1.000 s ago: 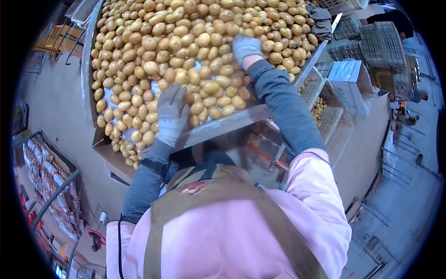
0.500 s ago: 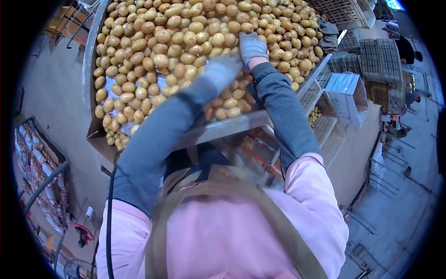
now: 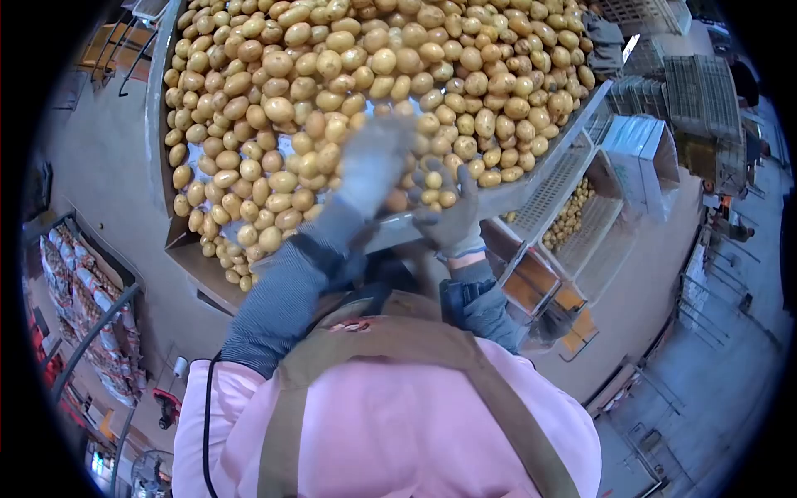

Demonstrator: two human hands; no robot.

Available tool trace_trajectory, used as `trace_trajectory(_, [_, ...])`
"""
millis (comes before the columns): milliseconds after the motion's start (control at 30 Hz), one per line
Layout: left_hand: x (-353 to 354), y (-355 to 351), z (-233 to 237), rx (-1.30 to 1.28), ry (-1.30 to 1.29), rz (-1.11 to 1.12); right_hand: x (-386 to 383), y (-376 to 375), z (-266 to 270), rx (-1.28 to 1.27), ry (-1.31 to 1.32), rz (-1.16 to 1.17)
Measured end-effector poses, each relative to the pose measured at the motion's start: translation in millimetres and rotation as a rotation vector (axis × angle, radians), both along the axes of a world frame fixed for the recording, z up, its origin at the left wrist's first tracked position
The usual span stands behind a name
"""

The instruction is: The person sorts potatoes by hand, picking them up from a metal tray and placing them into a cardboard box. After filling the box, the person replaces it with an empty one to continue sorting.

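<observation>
Small, oval, yellow-brown fruits (image 3: 328,62) lie in a broad heap on a metal-edged sorting table (image 3: 519,195) in front of me. My left hand (image 3: 378,162), in a grey glove, is over the near part of the heap. Motion smears its fingers, so what it touches is hidden. At the table's near edge my right hand (image 3: 455,217), also gloved, is turned palm up. Its fingers curl around several small yellow fruits (image 3: 436,191). Bare patches of the pale table surface show between the fruits near my left hand.
On the right below the table is a crate (image 3: 569,217) with more of the fruits. A plastic-covered box (image 3: 635,158) and stacked plastic crates (image 3: 701,95) stand beyond. A grey cloth (image 3: 606,46) lies at the table's right edge. Printed sacks (image 3: 87,307) are at left.
My right hand has drawn back from the heap to the near edge and turned palm up, with small fruits in it. My left hand remains over the heap, blurred in both frames.
</observation>
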State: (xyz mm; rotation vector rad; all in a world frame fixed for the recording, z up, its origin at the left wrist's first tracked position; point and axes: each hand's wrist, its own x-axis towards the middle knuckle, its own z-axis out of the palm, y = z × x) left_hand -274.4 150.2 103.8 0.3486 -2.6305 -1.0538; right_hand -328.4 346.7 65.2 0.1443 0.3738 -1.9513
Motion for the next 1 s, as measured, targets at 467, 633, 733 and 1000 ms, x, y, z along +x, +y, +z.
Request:
trace_trajectory(467, [-83, -71, -79, 0.046, -0.609, -0.004, 60, 185, 12, 0.695, -0.017, -0.579])
trace_trajectory(633, [-68, -57, -66, -0.045, -0.399, 0.061, 96, 402, -87, 1.159, 0.079, -0.806])
trace_trajectory(733, [-45, -26, -30, -0.057, -0.168, 0.123, 87, 411, -73, 1.072, -0.296, -0.963])
trace_trajectory(1000, [41, 122, 37, 0.089, -0.151, -0.497, 90, 246, 1, 0.424, -0.143, -0.246])
